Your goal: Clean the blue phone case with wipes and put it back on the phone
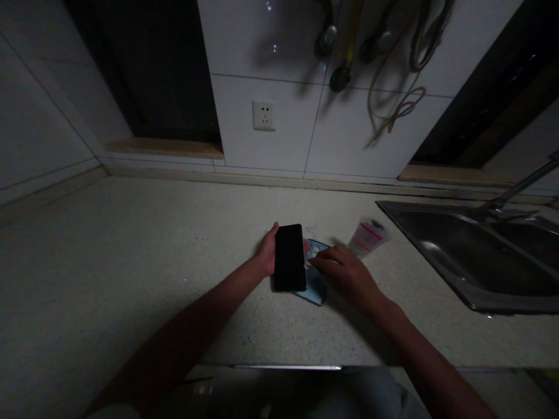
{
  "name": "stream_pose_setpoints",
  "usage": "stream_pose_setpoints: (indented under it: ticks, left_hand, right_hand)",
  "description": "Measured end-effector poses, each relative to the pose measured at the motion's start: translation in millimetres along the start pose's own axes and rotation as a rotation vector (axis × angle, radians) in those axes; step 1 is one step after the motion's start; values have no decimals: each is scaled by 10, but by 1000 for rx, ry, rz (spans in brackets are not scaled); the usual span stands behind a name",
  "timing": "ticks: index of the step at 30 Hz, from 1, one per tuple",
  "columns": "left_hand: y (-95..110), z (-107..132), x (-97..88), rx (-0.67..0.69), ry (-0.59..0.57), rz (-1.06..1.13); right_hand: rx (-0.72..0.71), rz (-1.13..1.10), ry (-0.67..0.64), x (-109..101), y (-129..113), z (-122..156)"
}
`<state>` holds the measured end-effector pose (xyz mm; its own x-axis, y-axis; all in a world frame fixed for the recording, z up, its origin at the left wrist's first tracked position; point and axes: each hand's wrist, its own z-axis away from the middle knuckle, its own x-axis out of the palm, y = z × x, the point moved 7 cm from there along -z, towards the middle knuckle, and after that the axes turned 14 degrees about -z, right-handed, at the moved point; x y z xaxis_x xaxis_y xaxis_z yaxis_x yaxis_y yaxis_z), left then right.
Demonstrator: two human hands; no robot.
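Note:
My left hand (267, 254) is wrapped round a smartphone (289, 259) with a black screen facing up, holding it above the counter. Its fingertips show at the phone's right edge. My right hand (345, 270) is closed in a pinch beside that same edge. A small whitish bit shows near its fingertips, too dim to name. Below the phone and right hand, a light blue phone case (315, 291) with camera cutouts lies on the counter, partly covered. Just beyond my right hand is a clear packet with pink print (369, 235), slightly blurred.
The speckled pale countertop (131, 262) runs up to a tiled wall with a power socket (264, 115). On the right a steel double sink (437, 250) with a faucet (519, 189) is set in. Pipes and a looped cord (402, 110) hang on the wall.

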<state>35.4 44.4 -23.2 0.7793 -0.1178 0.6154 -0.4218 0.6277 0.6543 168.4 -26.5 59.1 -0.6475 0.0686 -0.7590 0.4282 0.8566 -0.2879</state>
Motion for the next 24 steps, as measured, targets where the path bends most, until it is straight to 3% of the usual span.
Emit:
stream_pose_setpoints:
  ticks: [6,9,12,16,18,21,24]
  left_hand:
    - [-17,-6,-29,-42,43,-29]
    - [-46,16,-29,-75,100,-112]
    - [-45,27,-16,-60,127,-152]
    - [-53,4,-3,-46,99,-150]
    - [-57,-6,-10,-44,95,-168]
    - [-71,-8,-8,-57,93,-232]
    - [-78,1,36,-58,65,-244]
  right_hand:
    - [456,14,210,-340,377,339]
    - [668,117,153,-329,483,530]
    - [669,203,22,-258,426,548]
    - [547,195,92,-306,216,389]
    - [613,150,108,-297,214,344]
    - [776,111,13,-143,347,348]
    - [797,73,-48,45,486,338]
